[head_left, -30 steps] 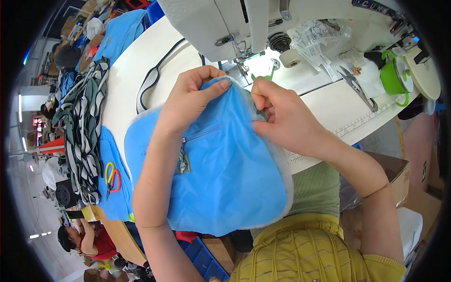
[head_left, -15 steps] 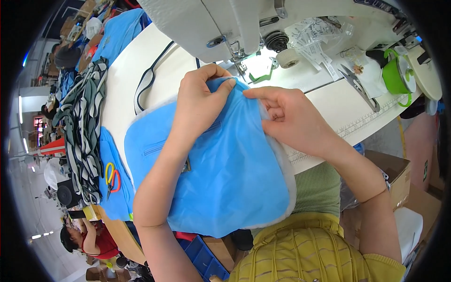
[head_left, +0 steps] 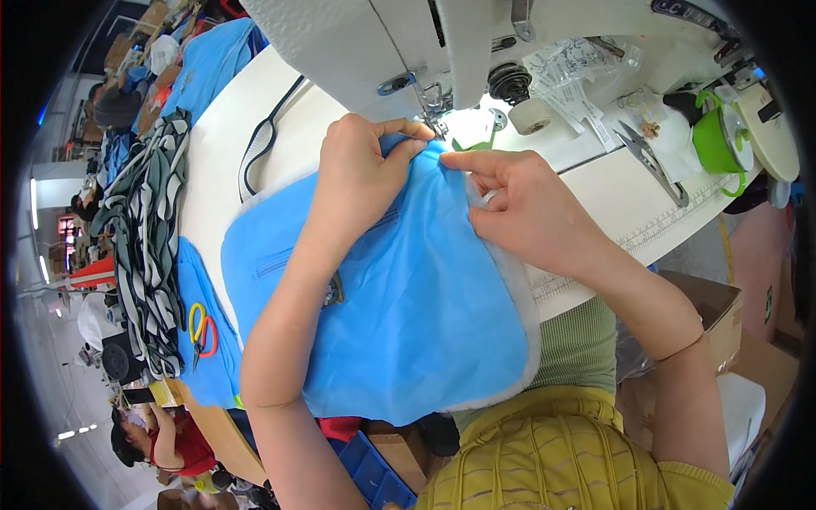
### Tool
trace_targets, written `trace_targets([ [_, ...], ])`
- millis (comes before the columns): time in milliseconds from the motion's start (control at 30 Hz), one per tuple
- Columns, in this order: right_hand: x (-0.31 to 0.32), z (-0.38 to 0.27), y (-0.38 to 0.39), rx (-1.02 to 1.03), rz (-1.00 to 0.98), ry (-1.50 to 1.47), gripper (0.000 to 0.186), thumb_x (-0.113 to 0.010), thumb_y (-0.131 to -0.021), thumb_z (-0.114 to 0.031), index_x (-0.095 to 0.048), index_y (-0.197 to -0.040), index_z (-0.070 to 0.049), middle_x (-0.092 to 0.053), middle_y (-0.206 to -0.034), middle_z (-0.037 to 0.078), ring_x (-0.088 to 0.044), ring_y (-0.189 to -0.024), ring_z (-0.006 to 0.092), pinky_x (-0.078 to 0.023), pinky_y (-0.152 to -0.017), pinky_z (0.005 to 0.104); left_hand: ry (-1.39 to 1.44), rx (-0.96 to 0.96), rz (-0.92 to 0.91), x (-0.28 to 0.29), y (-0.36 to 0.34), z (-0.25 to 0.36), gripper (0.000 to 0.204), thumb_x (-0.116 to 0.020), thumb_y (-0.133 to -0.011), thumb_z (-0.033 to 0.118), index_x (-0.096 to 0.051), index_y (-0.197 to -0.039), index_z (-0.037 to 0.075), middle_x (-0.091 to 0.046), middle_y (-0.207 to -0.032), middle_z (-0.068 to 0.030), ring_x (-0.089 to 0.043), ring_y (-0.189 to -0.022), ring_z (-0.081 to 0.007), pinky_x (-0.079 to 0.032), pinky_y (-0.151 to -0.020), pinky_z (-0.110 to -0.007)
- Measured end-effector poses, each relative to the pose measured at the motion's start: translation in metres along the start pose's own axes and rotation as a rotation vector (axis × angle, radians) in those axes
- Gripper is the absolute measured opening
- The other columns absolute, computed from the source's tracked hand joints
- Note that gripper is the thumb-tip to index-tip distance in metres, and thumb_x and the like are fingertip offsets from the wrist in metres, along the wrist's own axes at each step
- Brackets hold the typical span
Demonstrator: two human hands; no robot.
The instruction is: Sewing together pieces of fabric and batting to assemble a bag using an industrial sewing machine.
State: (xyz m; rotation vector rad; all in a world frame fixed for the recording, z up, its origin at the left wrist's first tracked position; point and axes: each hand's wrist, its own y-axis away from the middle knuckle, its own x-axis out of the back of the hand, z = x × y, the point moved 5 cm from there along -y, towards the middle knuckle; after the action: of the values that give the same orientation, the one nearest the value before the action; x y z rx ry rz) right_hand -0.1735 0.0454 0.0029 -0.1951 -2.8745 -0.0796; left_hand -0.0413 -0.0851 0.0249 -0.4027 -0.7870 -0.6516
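A blue fabric bag piece (head_left: 408, 331) with a pale edge and a zipper lies over the front of the white sewing table (head_left: 212, 170), its top corner close in front of the presser foot and needle (head_left: 435, 110). My left hand (head_left: 361, 170) grips that top corner, thumb against forefinger, right by the foot. My right hand (head_left: 518, 204) holds the right edge just below, forefinger on the corner and thumb lower on the pale border. A dark-and-white strap (head_left: 255, 149) lies on the table behind the piece.
The sewing machine head (head_left: 365, 42) stands above my hands. At right lie long scissors (head_left: 654, 166) and a green cup (head_left: 712, 144). At left are draped striped straps (head_left: 144, 238), blue cloth with yellow-and-red snips (head_left: 204, 336), and a co-worker in red (head_left: 174, 450).
My left hand has moved up and slightly right with the bag's corner, nearer the foot. My right forefinger has shifted left, from curled on the edge to pressing at the corner.
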Motion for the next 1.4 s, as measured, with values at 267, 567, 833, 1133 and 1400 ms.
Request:
trace_targets([
  [267,0.001,-0.007,-0.005,0.038,0.039,0.134,0.054,-0.063,-0.077,-0.007,-0.068,-0.128,0.009,-0.065,-0.076,0.020,-0.065,-0.072,0.0337,-0.054,-0.073,0.0431,0.054,-0.120,0.111,0.006,-0.016,0.001,0.024,-0.078,-0.077,0.005,-0.078,-0.100,0.000,-0.077,-0.083,-0.0134,-0.072,-0.073,-0.0232,-0.055,-0.068,-0.036],
  [567,-0.004,-0.001,-0.007,0.047,0.089,0.105,0.052,-0.063,-0.079,-0.006,-0.068,-0.129,0.007,-0.064,-0.071,0.019,-0.064,-0.068,0.0333,-0.053,-0.070,0.0434,0.089,-0.092,0.129,0.006,-0.027,-0.009,0.022,-0.080,-0.074,0.007,-0.079,-0.094,-0.003,-0.075,-0.075,-0.0165,-0.071,-0.063,-0.0227,-0.055,-0.062,-0.036],
  [833,-0.003,-0.005,-0.002,0.018,0.093,0.179,0.051,-0.061,-0.081,-0.005,-0.069,-0.129,0.007,-0.060,-0.066,0.018,-0.059,-0.060,0.0297,-0.050,-0.064,0.0419,0.064,-0.037,0.125,0.005,-0.022,-0.010,0.025,-0.080,-0.075,0.007,-0.080,-0.098,-0.004,-0.075,-0.074,-0.0174,-0.070,-0.062,-0.0227,-0.054,-0.062,-0.037],
  [1133,-0.004,0.000,0.005,-0.080,-0.041,0.023,0.053,-0.063,-0.095,-0.002,-0.056,-0.148,0.005,-0.053,-0.074,-0.004,-0.051,-0.065,0.0014,-0.044,-0.059,0.0225,-0.211,-0.142,0.200,0.012,0.009,-0.009,0.040,-0.079,-0.080,0.009,-0.068,-0.117,-0.001,-0.068,-0.109,-0.0203,-0.064,-0.105,-0.0336,-0.050,-0.094,-0.042],
  [1400,-0.006,-0.020,0.060,0.344,0.237,0.668,0.053,-0.079,-0.073,-0.006,-0.062,-0.123,-0.002,-0.059,-0.127,0.015,-0.059,-0.114,0.0367,-0.051,-0.092,0.0466,-0.114,-0.331,-0.081,-0.022,0.113,0.040,0.044,-0.083,-0.085,0.016,-0.059,-0.120,0.006,-0.054,-0.142,-0.0190,-0.049,-0.139,-0.0410,-0.039,-0.114,-0.050],
])
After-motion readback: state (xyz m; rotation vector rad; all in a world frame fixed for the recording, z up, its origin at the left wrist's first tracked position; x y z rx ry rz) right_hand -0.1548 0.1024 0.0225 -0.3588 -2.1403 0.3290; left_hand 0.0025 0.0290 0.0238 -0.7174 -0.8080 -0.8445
